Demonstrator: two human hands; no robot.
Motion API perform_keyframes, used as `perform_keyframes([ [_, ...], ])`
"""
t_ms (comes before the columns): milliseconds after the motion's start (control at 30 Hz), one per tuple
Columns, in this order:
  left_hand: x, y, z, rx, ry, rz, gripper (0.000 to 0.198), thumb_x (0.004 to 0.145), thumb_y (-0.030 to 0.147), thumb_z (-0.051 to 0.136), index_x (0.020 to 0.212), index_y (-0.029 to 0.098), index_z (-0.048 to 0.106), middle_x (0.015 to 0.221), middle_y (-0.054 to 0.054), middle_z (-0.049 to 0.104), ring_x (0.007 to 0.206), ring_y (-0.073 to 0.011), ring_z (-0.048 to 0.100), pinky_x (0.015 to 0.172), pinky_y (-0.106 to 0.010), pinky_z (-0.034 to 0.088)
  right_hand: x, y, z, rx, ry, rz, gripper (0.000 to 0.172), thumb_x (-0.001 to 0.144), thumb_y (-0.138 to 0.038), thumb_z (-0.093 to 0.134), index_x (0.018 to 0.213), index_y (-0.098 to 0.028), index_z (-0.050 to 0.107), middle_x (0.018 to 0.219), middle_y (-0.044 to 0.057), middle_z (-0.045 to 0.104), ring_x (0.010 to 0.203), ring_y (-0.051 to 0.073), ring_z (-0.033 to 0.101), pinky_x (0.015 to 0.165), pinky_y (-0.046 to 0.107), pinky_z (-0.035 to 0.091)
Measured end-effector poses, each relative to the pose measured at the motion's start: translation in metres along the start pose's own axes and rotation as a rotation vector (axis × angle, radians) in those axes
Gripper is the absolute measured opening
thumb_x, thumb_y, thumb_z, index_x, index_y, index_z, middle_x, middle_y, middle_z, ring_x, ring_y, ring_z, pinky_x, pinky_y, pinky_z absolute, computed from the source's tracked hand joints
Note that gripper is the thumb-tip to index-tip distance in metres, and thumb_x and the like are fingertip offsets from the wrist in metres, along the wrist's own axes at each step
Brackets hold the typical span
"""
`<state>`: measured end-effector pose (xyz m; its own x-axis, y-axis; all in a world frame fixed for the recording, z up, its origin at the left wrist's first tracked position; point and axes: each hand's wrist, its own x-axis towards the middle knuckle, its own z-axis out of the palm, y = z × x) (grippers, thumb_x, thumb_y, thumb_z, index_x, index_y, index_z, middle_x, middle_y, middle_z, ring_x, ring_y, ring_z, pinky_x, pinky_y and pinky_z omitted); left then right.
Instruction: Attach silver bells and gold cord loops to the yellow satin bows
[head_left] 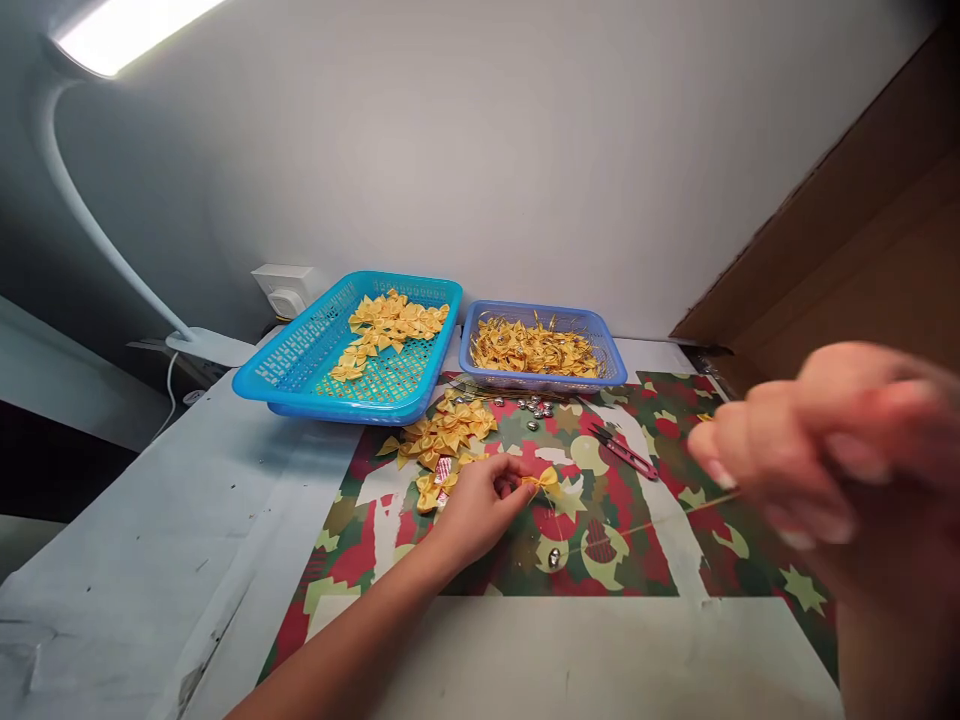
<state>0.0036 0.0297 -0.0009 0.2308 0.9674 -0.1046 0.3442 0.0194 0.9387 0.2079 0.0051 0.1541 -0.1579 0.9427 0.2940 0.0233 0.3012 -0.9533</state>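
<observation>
Yellow bow (pixel 551 481), mid-sheet (pixel 517 572), sits pinched in the left hand (pixel 486 502), while the right hand (pixel 840 450), blurred at the near right, looks closed on a gold cord (pixel 709 503) running toward a bell (pixel 553 557) just nearer than the bow. I'd hold the bow firm by its middle and draw the cord slowly, evenly, lest the loops crush or the bell snag.
</observation>
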Motion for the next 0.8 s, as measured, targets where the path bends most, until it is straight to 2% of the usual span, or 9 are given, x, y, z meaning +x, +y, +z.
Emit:
perform_keyframes([
  [100,-0.001,-0.001,0.001,-0.028,0.015,-0.004,0.023,0.082,0.037,0.062,0.08,0.015,0.064,0.069,-0.001,0.061,0.059,-0.0124,0.052,0.054,-0.022,0.038,-0.004,0.024,0.011,0.015,-0.056,0.04,0.037,0.093,-0.039,0.054,0.06,-0.023,0.054,0.054,-0.002,0.046,0.054,0.015,0.046,0.054,0.031,0.038],
  [300,-0.004,0.002,0.001,-0.278,0.02,-0.099,0.024,0.076,0.038,0.068,0.078,0.014,0.063,0.069,-0.001,0.06,0.06,-0.0114,0.053,0.052,-0.02,0.04,-0.022,0.092,0.02,-0.267,-0.18,0.214,0.042,0.098,-0.047,0.041,0.067,-0.02,0.048,0.067,0.0,0.045,0.063,0.015,0.044,0.057,0.029,0.036],
  [400,-0.005,0.006,0.002,-0.414,-0.011,-0.199,0.028,0.071,0.04,0.073,0.078,0.014,0.063,0.066,0.001,0.057,0.056,-0.0094,0.05,0.047,-0.018,0.039,-0.026,0.113,0.026,-0.4,-0.178,0.205,0.042,0.099,-0.043,0.04,0.063,-0.02,0.043,0.075,0.002,0.045,0.072,0.016,0.046,0.066,0.03,0.04],
  [500,-0.007,0.008,0.005,-0.493,-0.032,-0.262,0.03,0.067,0.039,0.077,0.077,0.014,0.063,0.062,0.004,0.054,0.055,-0.0077,0.049,0.046,-0.016,0.039,-0.029,0.121,0.03,-0.374,-0.171,0.289,0.042,0.096,-0.041,0.044,0.06,-0.019,0.045,0.097,0.007,0.047,0.095,0.021,0.05,0.07,0.03,0.044],
  [567,-0.007,0.009,0.006,-0.525,-0.033,-0.296,0.031,0.064,0.037,0.079,0.076,0.014,0.062,0.061,0.004,0.055,0.054,-0.0073,0.049,0.046,-0.015,0.04,-0.031,0.123,0.031,-0.299,-0.201,0.375,0.041,0.095,-0.039,0.046,0.059,-0.018,0.048,0.116,0.008,0.046,0.112,0.024,0.047,0.072,0.028,0.045],
  [633,-0.008,0.009,0.008,-0.55,-0.039,-0.326,0.031,0.062,0.035,0.08,0.075,0.014,0.06,0.06,0.005,0.055,0.054,-0.0071,0.049,0.045,-0.015,0.041,-0.032,0.124,0.032,-0.245,-0.227,0.422,0.04,0.094,-0.035,0.047,0.058,-0.017,0.049,0.127,0.007,0.043,0.121,0.024,0.042,0.08,0.028,0.045],
  [700,-0.009,0.008,0.009,-0.569,-0.056,-0.344,0.031,0.061,0.033,0.081,0.072,0.014,0.059,0.059,0.005,0.055,0.052,-0.0068,0.049,0.045,-0.016,0.042,-0.034,0.125,0.032,-0.213,-0.24,0.448,0.039,0.094,-0.031,0.047,0.058,-0.017,0.047,0.125,0.007,0.045,0.117,0.022,0.046,0.088,0.029,0.042],
  [800,-0.01,0.007,0.01,-0.582,-0.075,-0.352,0.031,0.061,0.032,0.081,0.067,0.015,0.057,0.057,0.004,0.057,0.049,-0.0065,0.05,0.046,-0.017,0.043,-0.036,0.127,0.035,-0.179,-0.233,0.477,0.038,0.092,-0.028,0.046,0.056,-0.017,0.043,0.105,0.006,0.046,0.096,0.018,0.051,0.08,0.027,0.041],
])
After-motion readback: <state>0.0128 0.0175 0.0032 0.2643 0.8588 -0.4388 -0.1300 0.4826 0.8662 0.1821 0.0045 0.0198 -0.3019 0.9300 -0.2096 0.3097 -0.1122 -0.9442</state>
